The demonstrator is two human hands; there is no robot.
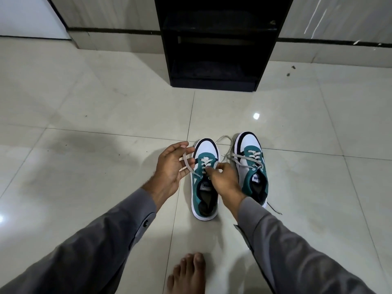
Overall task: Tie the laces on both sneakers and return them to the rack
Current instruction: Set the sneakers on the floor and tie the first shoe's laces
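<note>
- Both sneakers stand side by side on the floor (84, 102), before the rack (214, 45).
- Left hand (169, 168) fingers pinch one lace (187, 163) of the left sneaker (204, 181); right hand (224, 179) fingers pinch its other end.
- Laces are soft, limp, likely slippery: grip near the eyelets.
- Right sneaker (253, 164) remains untied.

You had two sneakers side by side on the floor (84, 102): left sneaker (204, 200), right sneaker (253, 166). The rack (214, 49) stood behind them against the wall.
</note>
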